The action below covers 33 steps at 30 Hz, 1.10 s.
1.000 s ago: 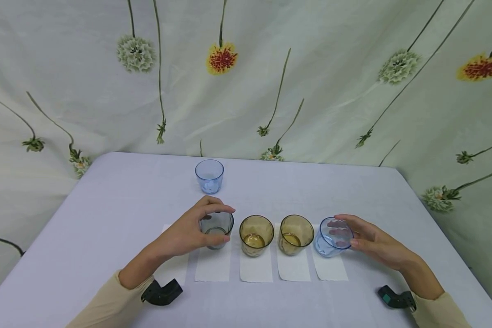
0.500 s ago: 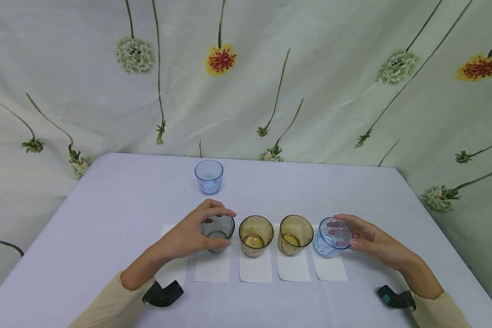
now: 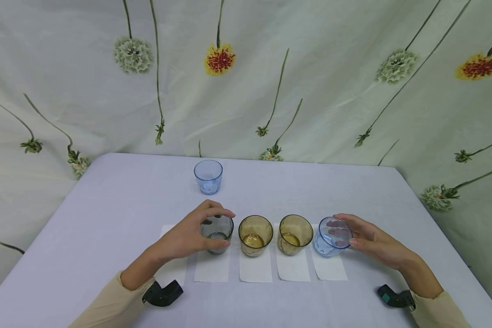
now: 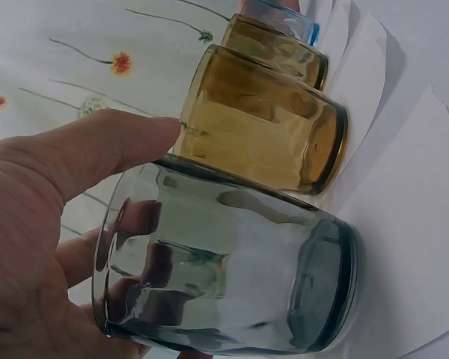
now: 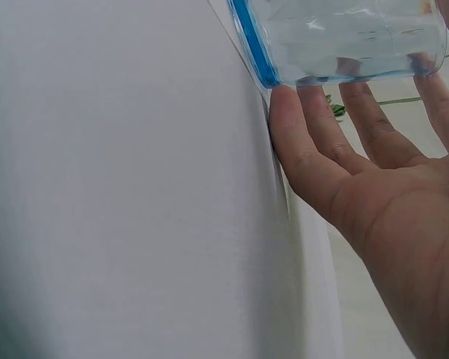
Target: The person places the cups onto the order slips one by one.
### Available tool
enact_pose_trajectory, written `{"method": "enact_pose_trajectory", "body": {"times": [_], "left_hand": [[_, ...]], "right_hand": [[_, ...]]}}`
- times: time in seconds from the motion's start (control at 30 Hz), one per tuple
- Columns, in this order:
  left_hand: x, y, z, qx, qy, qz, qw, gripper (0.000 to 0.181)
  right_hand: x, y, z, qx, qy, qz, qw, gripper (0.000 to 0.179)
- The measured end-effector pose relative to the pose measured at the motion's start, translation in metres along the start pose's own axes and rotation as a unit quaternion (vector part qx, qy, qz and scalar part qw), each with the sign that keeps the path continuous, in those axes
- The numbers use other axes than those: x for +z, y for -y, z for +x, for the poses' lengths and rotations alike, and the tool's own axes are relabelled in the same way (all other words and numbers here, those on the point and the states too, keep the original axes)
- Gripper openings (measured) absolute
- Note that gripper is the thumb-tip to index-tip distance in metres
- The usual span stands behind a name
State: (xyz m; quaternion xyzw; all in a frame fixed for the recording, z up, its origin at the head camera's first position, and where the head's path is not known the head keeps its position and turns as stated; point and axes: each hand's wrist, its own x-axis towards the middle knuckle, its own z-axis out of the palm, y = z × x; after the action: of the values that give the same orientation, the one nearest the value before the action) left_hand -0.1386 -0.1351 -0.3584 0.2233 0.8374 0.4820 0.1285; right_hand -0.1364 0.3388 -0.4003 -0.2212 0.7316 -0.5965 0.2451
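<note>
My left hand [image 3: 190, 230] holds a grey glass tumbler [image 3: 216, 234] between thumb and fingers. In the left wrist view the grey tumbler [image 4: 239, 262] stands upright, with its base at the white paper. To its right are two amber tumblers, the left one [image 3: 255, 236] and the right one [image 3: 296, 234], which neither hand touches. At the right end of the row, a light blue tumbler [image 3: 332, 237] is in the grasp of my right hand [image 3: 379, 243]. The right wrist view shows the fingers [image 5: 307, 149] spread along that blue glass [image 5: 344, 37]; the thumb is mostly cut off.
Another blue tumbler [image 3: 208, 177] stands alone farther back on the white-covered table [image 3: 147, 182]. Under the row lie several white paper strips, the leftmost one [image 3: 174, 271] partly behind the left forearm. A flowered cloth [image 3: 246, 100] hangs behind the table.
My left hand has come slightly down and toward me with the grey tumbler, then stayed nearly still. The right hand and the other tumblers have not visibly moved.
</note>
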Motion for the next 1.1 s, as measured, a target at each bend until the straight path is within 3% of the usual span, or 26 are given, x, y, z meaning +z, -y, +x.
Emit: {"method": "enact_pose_trajectory", "body": {"times": [1.1], "left_hand": [[-0.0013,0.0003,0.0004,-0.004,0.008,0.003,1.0,0.055]], "right_hand": [[-0.0002,0.0017,0.0003,0.001,0.004,0.006,1.0,0.056]]}}
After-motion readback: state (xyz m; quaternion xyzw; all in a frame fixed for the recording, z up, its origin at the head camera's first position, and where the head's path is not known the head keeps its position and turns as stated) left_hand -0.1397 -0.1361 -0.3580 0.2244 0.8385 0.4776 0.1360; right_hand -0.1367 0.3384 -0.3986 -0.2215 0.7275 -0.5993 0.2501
